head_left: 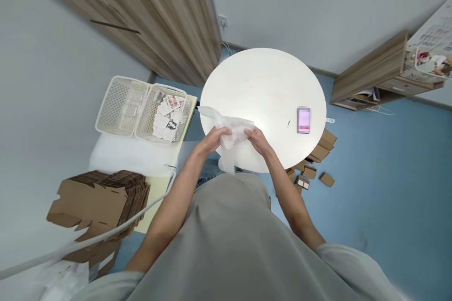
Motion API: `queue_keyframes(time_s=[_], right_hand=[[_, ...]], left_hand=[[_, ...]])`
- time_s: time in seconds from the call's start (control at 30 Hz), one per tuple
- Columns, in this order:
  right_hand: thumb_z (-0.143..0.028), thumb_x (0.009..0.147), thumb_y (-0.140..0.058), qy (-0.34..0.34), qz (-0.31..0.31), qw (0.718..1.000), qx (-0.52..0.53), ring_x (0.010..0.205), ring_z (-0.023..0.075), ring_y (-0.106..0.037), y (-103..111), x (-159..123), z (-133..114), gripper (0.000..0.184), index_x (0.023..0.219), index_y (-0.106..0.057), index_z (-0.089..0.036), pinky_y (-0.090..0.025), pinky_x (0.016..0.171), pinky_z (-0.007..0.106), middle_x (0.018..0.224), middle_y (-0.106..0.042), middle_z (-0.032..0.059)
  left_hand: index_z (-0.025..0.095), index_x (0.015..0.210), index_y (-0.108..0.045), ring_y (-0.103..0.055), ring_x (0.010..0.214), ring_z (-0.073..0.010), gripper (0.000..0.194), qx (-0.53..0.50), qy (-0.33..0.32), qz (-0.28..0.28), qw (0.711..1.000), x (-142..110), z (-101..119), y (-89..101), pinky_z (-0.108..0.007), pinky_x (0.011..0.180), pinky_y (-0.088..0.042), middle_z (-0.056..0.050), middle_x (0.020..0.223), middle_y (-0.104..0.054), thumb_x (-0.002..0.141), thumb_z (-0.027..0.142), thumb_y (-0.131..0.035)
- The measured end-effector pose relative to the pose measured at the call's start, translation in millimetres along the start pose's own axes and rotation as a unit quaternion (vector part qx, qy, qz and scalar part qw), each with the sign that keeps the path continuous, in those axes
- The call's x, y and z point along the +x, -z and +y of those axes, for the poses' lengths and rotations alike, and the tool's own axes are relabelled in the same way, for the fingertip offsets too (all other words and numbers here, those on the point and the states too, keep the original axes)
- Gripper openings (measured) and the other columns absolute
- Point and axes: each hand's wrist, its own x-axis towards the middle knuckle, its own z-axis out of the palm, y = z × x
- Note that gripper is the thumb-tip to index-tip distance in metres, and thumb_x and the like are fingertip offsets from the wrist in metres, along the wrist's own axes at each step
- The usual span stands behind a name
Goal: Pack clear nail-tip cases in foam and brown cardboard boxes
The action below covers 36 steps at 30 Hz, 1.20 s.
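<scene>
Over the near edge of a round white table (261, 75), both hands grip a thin white translucent sheet (235, 127), which looks like foam wrap. My left hand (216, 138) pinches its left side, thumb on top. At the right side, my right hand (257, 140) has its fingers closed on the same sheet. One end of it sticks out to the upper left, and a strip hangs down toward my body. Something may be folded inside, but I cannot make it out.
A device with a pink screen (304, 120) lies on the table's right. White baskets (122, 103) stand at left, one holding printed cards (169, 117). Below them are a white foam roll (123, 153) and stacked flat cardboard (92, 202). Small brown boxes (326, 179) lie on the floor at right.
</scene>
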Motion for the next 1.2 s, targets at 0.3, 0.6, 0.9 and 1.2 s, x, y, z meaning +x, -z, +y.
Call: queue_keyframes(time_s=[0.3, 0.6, 0.9, 1.2], right_hand=[[-0.066, 0.098, -0.066, 0.053, 0.08, 0.992, -0.084, 0.13, 0.0289, -0.067, 65, -19, -17, 0.071, 0.156, -0.059, -0.026, -0.057, 0.108, 0.041, 0.137, -0.074, 0.0094], [-0.063, 0.097, -0.063, -0.002, 0.173, 0.978, -0.114, 0.088, 0.0184, -0.072, 82, 36, 33, 0.077, 0.161, -0.054, -0.021, -0.06, 0.094, 0.035, 0.094, -0.069, -0.0018], [-0.063, 0.091, -0.073, -0.032, 0.231, 0.965, -0.117, 0.086, 0.0205, -0.071, 88, 91, 76, 0.067, 0.139, -0.067, -0.018, -0.063, 0.09, 0.038, 0.1, -0.074, 0.0038], [-0.061, 0.084, -0.079, -0.118, 0.26, 0.951, -0.115, 0.083, 0.0199, -0.074, 90, 81, 107, 0.07, 0.135, -0.062, -0.016, -0.06, 0.079, 0.031, 0.085, -0.07, -0.0022]], left_hand=[[0.017, 0.096, -0.078, -0.073, 0.105, -0.0366, 0.031, 0.176, -0.046, 0.034, 0.983, 44, 5, -15.0, -0.041, 0.089, -0.062, -0.009, 0.1, -0.078, 0.069, 0.031, -0.079], [0.02, 0.102, -0.079, -0.075, 0.103, -0.0326, 0.055, 0.16, 0.079, 0.074, 0.981, 64, -50, 7.5, -0.038, 0.078, -0.062, -0.016, 0.115, -0.08, 0.067, 0.06, -0.094], [0.023, 0.073, -0.065, -0.072, 0.085, -0.027, 0.042, 0.265, 0.174, 0.085, 0.945, 42, -123, 46.4, -0.033, 0.07, -0.056, -0.006, 0.074, -0.068, 0.071, 0.058, -0.088], [0.021, 0.075, -0.069, -0.074, 0.079, -0.0227, 0.02, 0.267, 0.172, 0.142, 0.938, 61, -159, 55.8, -0.031, 0.072, -0.058, -0.005, 0.074, -0.072, 0.081, 0.039, -0.076]])
